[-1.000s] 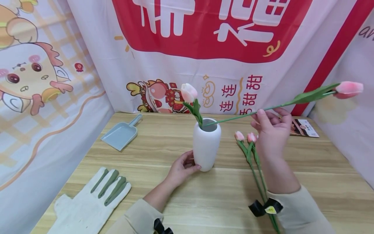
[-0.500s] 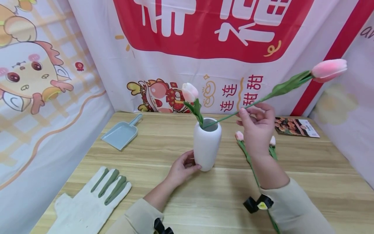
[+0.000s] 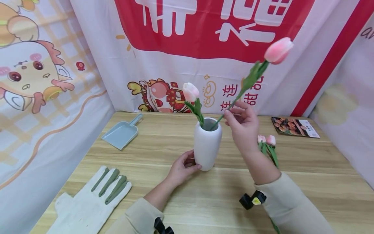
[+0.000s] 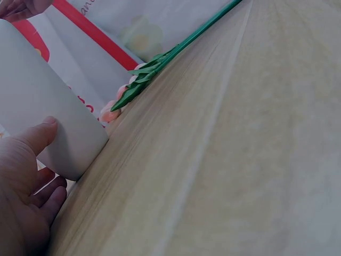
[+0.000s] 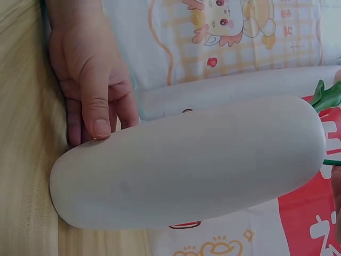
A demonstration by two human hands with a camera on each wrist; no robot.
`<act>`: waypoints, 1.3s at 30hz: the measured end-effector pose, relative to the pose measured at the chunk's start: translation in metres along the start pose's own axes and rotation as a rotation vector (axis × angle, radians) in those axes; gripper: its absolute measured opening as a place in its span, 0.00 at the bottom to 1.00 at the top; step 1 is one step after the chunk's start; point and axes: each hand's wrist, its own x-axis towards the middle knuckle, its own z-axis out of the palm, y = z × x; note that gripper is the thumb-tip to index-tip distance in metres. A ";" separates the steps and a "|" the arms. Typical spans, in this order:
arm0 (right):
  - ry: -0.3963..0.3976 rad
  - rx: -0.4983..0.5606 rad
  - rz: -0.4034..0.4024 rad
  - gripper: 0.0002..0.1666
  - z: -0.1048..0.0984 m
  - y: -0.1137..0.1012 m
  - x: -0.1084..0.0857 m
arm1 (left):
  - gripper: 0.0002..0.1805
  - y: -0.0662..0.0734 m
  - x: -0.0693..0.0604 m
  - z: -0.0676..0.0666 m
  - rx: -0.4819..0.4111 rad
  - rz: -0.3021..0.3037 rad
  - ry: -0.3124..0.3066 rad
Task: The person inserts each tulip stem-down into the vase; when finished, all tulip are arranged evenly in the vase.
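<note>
A white vase stands upright on the wooden table, a pale pink tulip leaning left out of its mouth. My left hand grips the vase low on its left side; in the left wrist view the thumb of that hand lies against the vase wall. Right of the vase mouth, my right hand pinches the green stem of a second pink tulip, whose lower end is inside the mouth and whose bloom tilts up to the right. The right wrist view shows the vase large.
More pink tulips lie on the table, partly behind my right forearm. A printed card is at the back right, a light blue dustpan at the back left, and a white and green glove at the front left.
My right hand has moved left toward the vase, and the held tulip has swung to a steeper angle, its bloom higher and further left. My left hand and the vase have stayed put.
</note>
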 end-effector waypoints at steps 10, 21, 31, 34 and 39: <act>-0.104 -0.080 -0.027 0.18 0.004 0.007 -0.001 | 0.32 -0.002 0.003 0.000 -0.002 0.023 -0.007; -0.160 -0.132 -0.042 0.18 0.007 0.008 -0.003 | 0.31 0.000 0.002 0.001 -0.020 0.021 0.002; -0.223 -0.225 -0.020 0.17 0.008 0.005 -0.002 | 0.32 0.000 0.001 0.001 -0.014 0.014 -0.005; -0.227 -0.231 -0.009 0.17 0.007 0.005 -0.002 | 0.32 -0.001 0.001 0.000 -0.005 0.017 -0.007; -0.222 -0.229 0.024 0.17 0.003 0.004 -0.002 | 0.32 0.000 0.001 0.000 0.006 0.021 0.000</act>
